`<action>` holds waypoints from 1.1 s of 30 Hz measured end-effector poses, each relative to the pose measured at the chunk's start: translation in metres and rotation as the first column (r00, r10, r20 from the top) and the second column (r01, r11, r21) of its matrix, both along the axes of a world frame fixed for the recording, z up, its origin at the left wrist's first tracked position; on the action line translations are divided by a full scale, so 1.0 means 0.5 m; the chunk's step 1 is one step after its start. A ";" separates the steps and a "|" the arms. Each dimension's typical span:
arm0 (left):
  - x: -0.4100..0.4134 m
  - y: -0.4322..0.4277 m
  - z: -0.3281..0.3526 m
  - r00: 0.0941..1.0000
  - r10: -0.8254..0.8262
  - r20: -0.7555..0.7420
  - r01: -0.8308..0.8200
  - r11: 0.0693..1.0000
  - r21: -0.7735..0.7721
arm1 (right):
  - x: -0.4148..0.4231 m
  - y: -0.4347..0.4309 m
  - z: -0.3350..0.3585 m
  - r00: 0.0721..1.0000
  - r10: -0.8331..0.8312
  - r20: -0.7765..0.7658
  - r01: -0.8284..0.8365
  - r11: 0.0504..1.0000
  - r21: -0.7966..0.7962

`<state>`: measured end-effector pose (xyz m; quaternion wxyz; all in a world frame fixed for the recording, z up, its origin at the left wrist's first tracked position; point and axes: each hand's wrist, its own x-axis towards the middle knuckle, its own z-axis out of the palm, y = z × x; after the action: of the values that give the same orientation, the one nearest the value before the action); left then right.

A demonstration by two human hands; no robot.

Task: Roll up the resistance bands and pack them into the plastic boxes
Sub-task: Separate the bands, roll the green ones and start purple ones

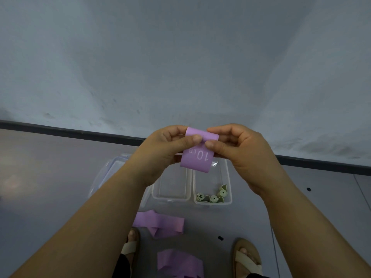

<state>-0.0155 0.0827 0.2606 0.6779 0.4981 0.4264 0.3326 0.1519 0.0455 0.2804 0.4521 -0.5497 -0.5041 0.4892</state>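
The grey floor is carrying everything here, running back to a pale wall; the person is standing over it and looking down past both forearms. The left hand and right hand are meeting in the air above the boxes, each grip clamped on the purple band with the thumb on the near face and curled fingers behind. The band's top edge is bending over between the two thumbs, which reads as the first turn of a roll being started, while the printed tail is hanging free below; holding it at both sides is probably keeping the edges level so the roll is winding straight. A clear lid is lying on the floor left of the boxes, partly hidden by the left forearm, likely set aside so the openings are reachable. Two clear boxes are sitting side by side under the hands; the empty box on the left is showing nothing inside, so it is probably waiting for the purple ones; the second box is holding green rolls bunched at its near wall. Loose purple bands are lying in heaps nearer the feet, not yet rolled.
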 end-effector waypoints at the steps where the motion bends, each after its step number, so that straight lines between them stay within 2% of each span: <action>1: -0.001 0.000 -0.001 1.000 0.005 -0.001 -0.005 1.000 -0.006 | -0.001 0.000 0.000 1.000 0.005 0.016 -0.005 1.000 0.005; 4: -0.008 0.005 -0.002 1.000 -0.004 0.005 0.005 0.998 -0.061 | 0.002 -0.003 0.003 0.994 0.065 0.091 -0.065 0.998 0.000; 7: -0.021 0.010 -0.001 0.993 -0.103 0.050 0.109 0.985 -0.137 | 0.017 -0.007 0.015 0.946 0.263 0.191 -0.253 0.964 -0.078; 10: -0.029 0.008 0.003 0.967 -0.235 0.093 0.249 0.951 -0.185 | 0.027 -0.011 0.026 0.875 0.463 0.142 -0.441 0.883 -0.159; 13: -0.030 0.006 0.003 0.926 -0.358 0.116 0.375 0.906 -0.197 | 0.025 -0.014 0.029 0.823 0.553 0.130 -0.532 0.830 -0.167; 18: -0.027 0.003 0.006 0.861 -0.490 0.136 0.508 0.836 -0.208 | 0.020 -0.017 0.037 0.773 0.573 0.273 -0.548 0.820 -0.167; 26: -0.025 0.004 0.003 0.851 -0.516 0.099 0.524 0.818 -0.236 | 0.021 -0.019 0.041 0.741 0.585 0.328 -0.559 0.809 -0.182; 29: -0.025 0.003 -0.001 0.850 -0.511 0.130 0.527 0.816 -0.238 | 0.020 -0.021 0.045 0.767 0.551 0.329 -0.538 0.832 -0.140; 33: -0.027 0.005 -0.004 0.864 -0.489 0.124 0.504 0.838 -0.208 | 0.028 -0.024 0.044 0.850 0.467 0.242 -0.464 0.883 -0.073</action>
<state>-0.0292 0.0854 0.2585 0.8081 0.4972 0.2962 0.1096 0.1660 0.0335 0.3025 0.2490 -0.4715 -0.6727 0.5130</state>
